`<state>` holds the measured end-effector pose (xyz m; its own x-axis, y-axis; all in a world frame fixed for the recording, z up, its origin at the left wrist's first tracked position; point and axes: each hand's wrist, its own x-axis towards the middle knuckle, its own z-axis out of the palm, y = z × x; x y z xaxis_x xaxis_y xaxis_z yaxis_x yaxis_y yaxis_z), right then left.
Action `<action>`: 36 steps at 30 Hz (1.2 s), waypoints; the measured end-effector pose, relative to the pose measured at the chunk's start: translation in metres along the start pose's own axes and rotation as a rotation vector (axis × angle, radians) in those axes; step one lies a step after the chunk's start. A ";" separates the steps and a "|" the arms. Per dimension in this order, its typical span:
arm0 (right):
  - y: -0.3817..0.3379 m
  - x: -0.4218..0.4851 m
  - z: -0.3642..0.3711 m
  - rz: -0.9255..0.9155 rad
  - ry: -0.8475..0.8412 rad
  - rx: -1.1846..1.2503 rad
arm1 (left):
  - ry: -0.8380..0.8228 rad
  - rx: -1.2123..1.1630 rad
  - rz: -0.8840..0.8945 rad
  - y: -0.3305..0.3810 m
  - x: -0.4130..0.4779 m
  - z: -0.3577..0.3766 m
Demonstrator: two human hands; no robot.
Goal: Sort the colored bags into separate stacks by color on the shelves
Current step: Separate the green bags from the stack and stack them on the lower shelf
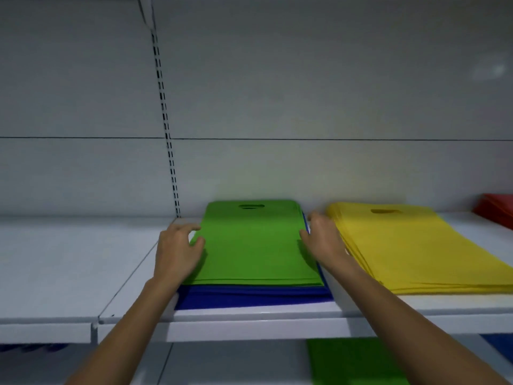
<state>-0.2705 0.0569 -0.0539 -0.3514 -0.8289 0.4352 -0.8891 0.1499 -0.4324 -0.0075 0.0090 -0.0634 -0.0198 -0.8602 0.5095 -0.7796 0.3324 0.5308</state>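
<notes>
A stack of green bags (252, 243) lies on top of blue bags (249, 297) in the middle of the white shelf (69, 268). My left hand (177, 251) pinches the left edge of the green stack between thumb and fingers. At the stack's right edge, my right hand (322, 240) grips it with curled fingers. A stack of yellow bags (410, 245) lies to the right, close to my right wrist. Red bags (497, 209) show at the far right edge.
The shelf's left half is bare white metal with a seam (130, 273). A slotted upright (166, 120) runs up the back panel. On the lower shelf lie more green bags (352, 362), with blue ones (499, 343) at the right.
</notes>
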 end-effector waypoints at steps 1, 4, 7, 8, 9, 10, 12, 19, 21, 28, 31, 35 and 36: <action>-0.003 0.001 0.008 0.048 -0.021 -0.024 | -0.030 0.002 -0.032 -0.005 0.002 0.004; -0.004 0.001 0.028 0.179 -0.063 -0.040 | -0.052 -0.091 -0.135 -0.015 -0.002 0.018; 0.003 0.006 0.035 0.220 -0.025 0.022 | 0.045 -0.231 -0.148 -0.018 -0.006 0.022; 0.004 0.006 0.037 0.218 -0.012 0.036 | 0.069 -0.255 -0.134 -0.018 -0.005 0.023; 0.005 0.007 0.037 0.212 -0.001 0.049 | 0.092 -0.274 -0.116 -0.017 -0.005 0.023; 0.006 0.007 0.038 0.209 0.004 0.063 | 0.114 -0.285 -0.095 -0.016 -0.004 0.022; 0.007 0.008 0.040 0.228 0.000 0.101 | 0.132 -0.303 -0.071 -0.013 -0.005 0.021; 0.011 0.006 0.042 0.246 0.031 0.129 | 0.067 -0.381 -0.239 -0.015 -0.005 0.019; 0.012 0.005 0.042 0.162 0.083 0.120 | 0.082 -0.392 -0.256 -0.015 -0.004 0.018; 0.001 -0.002 0.036 -0.075 0.284 0.024 | 0.148 -0.380 -0.194 -0.017 -0.005 0.017; -0.001 -0.002 0.037 -0.154 0.352 -0.014 | 0.182 -0.323 -0.169 -0.016 -0.005 0.016; -0.003 -0.002 0.030 -0.202 0.288 0.079 | 0.186 -0.365 -0.066 -0.013 -0.007 0.013; -0.005 -0.003 0.027 -0.203 0.283 0.081 | 0.182 -0.363 -0.048 -0.013 -0.006 0.012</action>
<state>-0.2566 0.0438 -0.0745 -0.2475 -0.6535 0.7153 -0.9269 -0.0553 -0.3712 -0.0047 0.0053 -0.0819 0.1479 -0.8064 0.5726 -0.5050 0.4362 0.7448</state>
